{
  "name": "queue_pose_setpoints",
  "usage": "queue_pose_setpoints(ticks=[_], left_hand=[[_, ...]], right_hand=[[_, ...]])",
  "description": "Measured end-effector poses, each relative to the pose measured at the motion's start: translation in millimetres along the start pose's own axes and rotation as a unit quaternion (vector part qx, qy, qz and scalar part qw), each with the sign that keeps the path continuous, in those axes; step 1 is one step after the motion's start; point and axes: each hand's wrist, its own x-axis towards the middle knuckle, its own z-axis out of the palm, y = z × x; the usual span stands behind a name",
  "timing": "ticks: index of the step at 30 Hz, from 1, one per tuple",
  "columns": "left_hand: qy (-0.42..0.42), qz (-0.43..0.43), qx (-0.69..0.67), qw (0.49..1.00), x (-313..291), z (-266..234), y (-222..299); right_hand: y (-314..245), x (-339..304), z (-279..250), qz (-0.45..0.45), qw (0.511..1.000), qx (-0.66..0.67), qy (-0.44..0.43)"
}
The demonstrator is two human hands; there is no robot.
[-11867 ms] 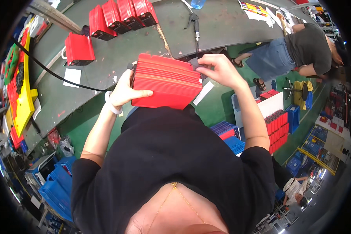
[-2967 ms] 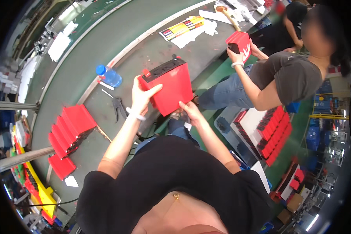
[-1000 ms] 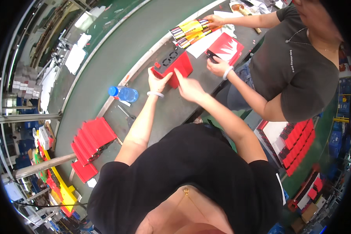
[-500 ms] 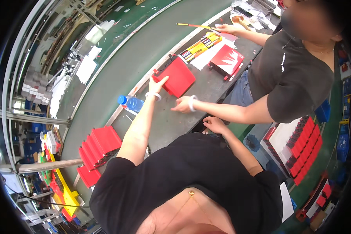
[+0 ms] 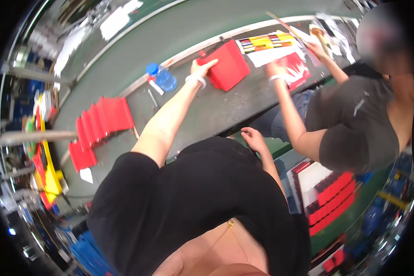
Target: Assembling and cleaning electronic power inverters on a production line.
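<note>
My left hand (image 5: 200,71) grips a red plastic box-shaped casing (image 5: 229,66) by its left edge, thumb across the upper face and fingers partly hidden behind it. The casing is at the far side of the dark workbench (image 5: 193,117). Near the bench's front edge, close to my body, is my right hand (image 5: 254,139), its fingers loosely bent and apart; I see nothing held in it. Right of the casing lies a red panel with a white jagged pattern (image 5: 299,71), where a co-worker's blurred hand (image 5: 277,70) reaches.
A blue-capped clear bottle (image 5: 163,78) stands left of my forearm. Several red casings (image 5: 103,119) are lined up further left. Yellow and black cartons (image 5: 269,42) lie at the back. The co-worker's other hand holds a thin strip (image 5: 285,25). A stack of red parts (image 5: 331,198) sits at lower right.
The view has turned, shifting the scene. My left hand still holds the red casing, whose dark edge fittings show less. The co-worker's nearer hand has moved away from me to the white-patterned panel.
</note>
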Motion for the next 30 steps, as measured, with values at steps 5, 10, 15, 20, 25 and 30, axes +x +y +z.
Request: queue_pose_setpoints(ticks=[5, 10, 15, 20, 25, 30], left_hand=[[0.126, -0.148, -0.189, 0.963, -42, 16, 8], [0.032, -0.365, -0.387, 0.846, -118, 18, 14], [-0.010, -0.426, -0.491, 0.760, -161, 9, -9], [-0.137, -0.460, -0.475, 0.738, -178, 2, -4], [-0.205, -0.394, -0.439, 0.781, -185, 16, 29], [-0.229, -0.375, -0.448, 0.779, -184, 19, 41]], right_hand=[[23, -6, -9, 0.015, 0.996, 0.088, 0.028], [32, -18, -32, 0.053, 0.975, 0.206, 0.064], [-45, -17, -59, 0.006, 0.961, 0.268, 0.061], [-92, -9, -70, -0.128, 0.938, 0.318, -0.057], [-131, -7, -63, -0.134, 0.952, 0.275, 0.012], [-129, -6, -63, -0.159, 0.943, 0.291, 0.023]])
